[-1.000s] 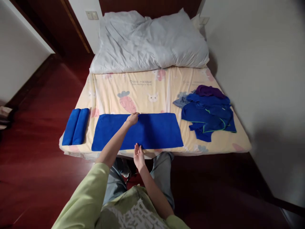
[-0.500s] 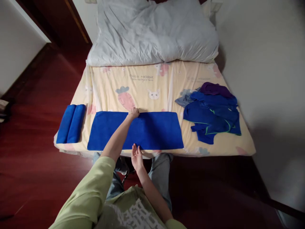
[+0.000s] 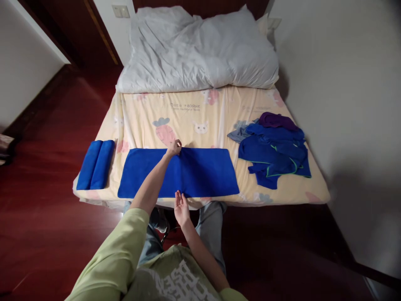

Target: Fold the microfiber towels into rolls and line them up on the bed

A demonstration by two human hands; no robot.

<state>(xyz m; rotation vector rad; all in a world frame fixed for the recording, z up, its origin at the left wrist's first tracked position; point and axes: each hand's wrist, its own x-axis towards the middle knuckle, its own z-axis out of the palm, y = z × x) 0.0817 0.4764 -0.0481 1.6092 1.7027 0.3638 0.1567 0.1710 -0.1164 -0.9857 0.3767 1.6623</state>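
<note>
A blue towel [image 3: 206,173] lies in a long flat strip along the near edge of the bed, with a slight ridge running across its middle. My left hand [image 3: 174,147] is at the towel's far edge, its fingers closed in a pinch on the cloth beside the ridge. At the near edge, my right hand [image 3: 181,208] is turned palm up with fingers stretched out; the fingertips meet the towel's border at the ridge. To the left sits a folded blue towel [image 3: 95,165] in two thick rolls side by side.
A loose heap of blue, purple and grey cloths [image 3: 272,146] lies at the bed's right. A large grey-white pillow or quilt [image 3: 200,54] covers the head of the patterned bed sheet [image 3: 140,113]. A wall [image 3: 344,104] stands at the right.
The towel's middle has risen into a ridge between my hands. My left hand has shifted slightly left; my right hand has barely moved. The camera view has tilted up a little.
</note>
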